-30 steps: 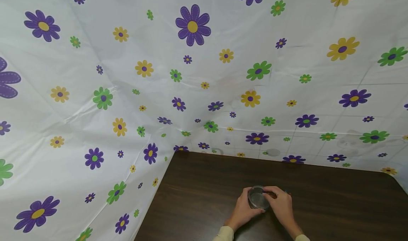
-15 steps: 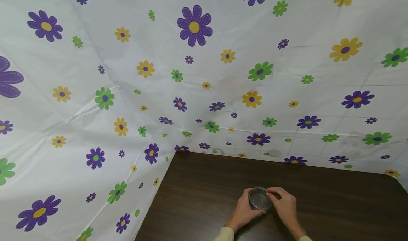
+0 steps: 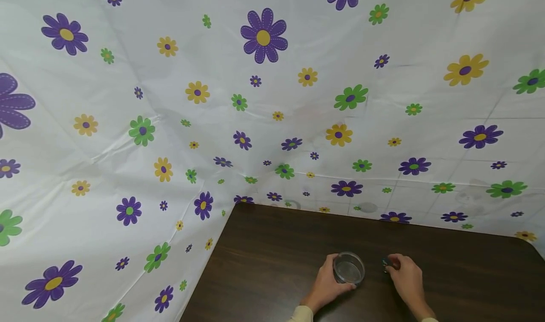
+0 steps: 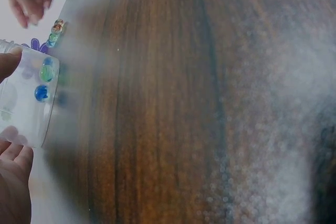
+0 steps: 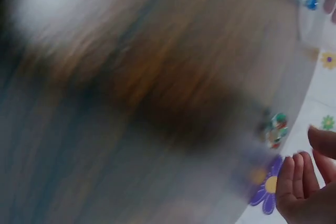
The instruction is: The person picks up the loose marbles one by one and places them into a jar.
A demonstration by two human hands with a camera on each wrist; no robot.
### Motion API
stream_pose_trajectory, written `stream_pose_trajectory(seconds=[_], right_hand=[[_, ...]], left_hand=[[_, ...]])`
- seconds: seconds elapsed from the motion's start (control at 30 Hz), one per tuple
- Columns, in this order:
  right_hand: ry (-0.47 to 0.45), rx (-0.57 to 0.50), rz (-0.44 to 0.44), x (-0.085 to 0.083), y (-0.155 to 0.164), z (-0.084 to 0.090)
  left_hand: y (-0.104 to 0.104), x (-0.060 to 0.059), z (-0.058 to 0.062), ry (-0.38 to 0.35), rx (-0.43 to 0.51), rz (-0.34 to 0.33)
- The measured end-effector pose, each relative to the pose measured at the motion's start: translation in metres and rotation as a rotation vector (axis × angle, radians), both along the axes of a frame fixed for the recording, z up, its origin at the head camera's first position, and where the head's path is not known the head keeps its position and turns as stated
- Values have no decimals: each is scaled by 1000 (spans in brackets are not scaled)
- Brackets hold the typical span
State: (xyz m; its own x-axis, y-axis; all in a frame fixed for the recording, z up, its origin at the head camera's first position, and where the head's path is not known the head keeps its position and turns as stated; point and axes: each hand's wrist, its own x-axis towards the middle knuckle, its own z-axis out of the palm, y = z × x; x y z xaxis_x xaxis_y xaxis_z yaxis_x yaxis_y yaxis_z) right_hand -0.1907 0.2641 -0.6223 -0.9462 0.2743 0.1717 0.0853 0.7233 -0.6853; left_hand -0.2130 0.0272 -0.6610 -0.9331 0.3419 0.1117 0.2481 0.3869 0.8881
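My left hand grips a clear round plastic container, thumb on the near side and fingers round the left. In the left wrist view, glass marbles lie at the bottom of the container: a blue marble, a green marble and another blue one partly behind it. To its right, my right hand reaches beside a small cluster of marbles on the table. In the right wrist view, its curved fingers and thumb stand apart with nothing seen between them, close to the green and reddish marbles.
The dark wood-grain table runs beneath both hands. Behind it and along its left side hangs a white sheet printed with purple, yellow and green flowers.
My right hand has left the container's rim and moved right to the marble cluster, which its fingers had hidden. My left hand has stayed on the container.
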Motion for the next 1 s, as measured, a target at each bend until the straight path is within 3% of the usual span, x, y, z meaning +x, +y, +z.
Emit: stream_pose_trajectory(seconds=[0.23, 0.47, 1.0], right_hand=[[-107, 91, 124, 2, 9, -8], [-97, 113, 131, 3, 6, -14], [-68, 145, 172, 6, -4, -18]], left_hand=[[-1, 0, 0, 8, -2, 0], [-1, 0, 2, -19, -31, 12], [-1, 1, 2, 10, -31, 3]])
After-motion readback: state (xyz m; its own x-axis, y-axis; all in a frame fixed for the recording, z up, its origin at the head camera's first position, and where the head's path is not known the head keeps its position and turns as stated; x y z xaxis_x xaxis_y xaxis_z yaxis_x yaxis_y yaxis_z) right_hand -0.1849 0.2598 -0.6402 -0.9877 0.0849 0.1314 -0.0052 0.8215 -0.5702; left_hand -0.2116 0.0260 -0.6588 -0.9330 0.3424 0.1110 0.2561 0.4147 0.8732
